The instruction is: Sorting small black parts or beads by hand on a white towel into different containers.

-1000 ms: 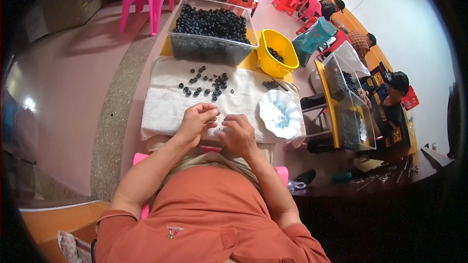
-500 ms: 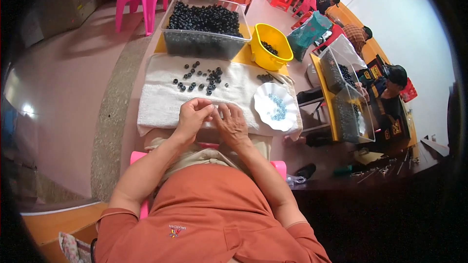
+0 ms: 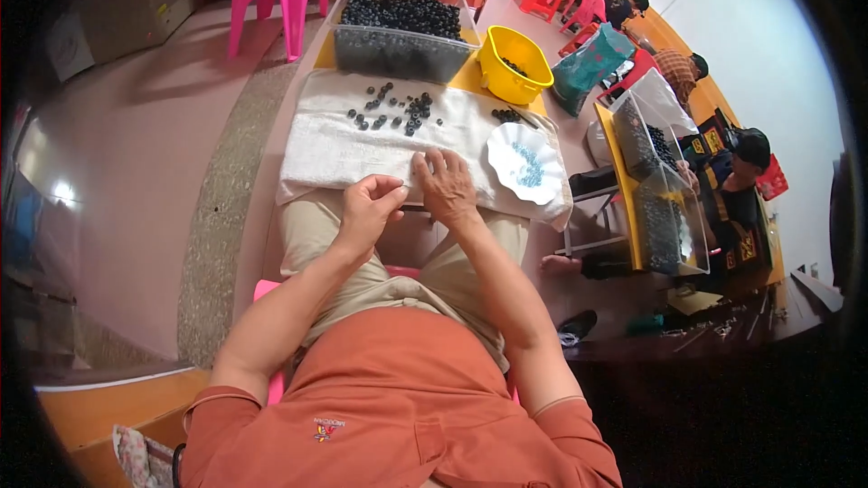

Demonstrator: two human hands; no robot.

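Towel point(image 3: 339, 152), white and creased, covers the near part of a yellow table point(image 3: 468, 79) beneath and beyond the pinch of the left hand point(image 3: 369, 211); a pinkish floor point(image 3: 127, 190), crossed by a speckled band point(image 3: 217, 208), extends to the left of the grip, while a co-worker point(image 3: 737, 199) sits well to its right. Thumb and index finger of the left hand meet narrowly over the towel's near edge — whether a small piece lies between the tips cannot be told. The right hand point(image 3: 446, 188), just right of the pinch, is palm down with fingers loosely spread, hiding part of the cloth. Beyond the grip, past the loose black beads point(image 3: 418, 115), stands a clear bin point(image 3: 389, 54) heaped with similar beads; to its right, a yellow basin point(image 3: 506, 83) holds more. Right of the grip, past the right hand, a white scalloped dish point(image 3: 503, 159) contains pale blue beads point(image 3: 527, 165). A pink chair point(image 3: 294, 0) stands far off, beyond and left. The loose black beads lie on the towel beyond the pinch, apart from both hands — a scatter whose densest group, at its right, runs roughly away from the wearer. Individual beads look rounded; their axes are too small to make out.
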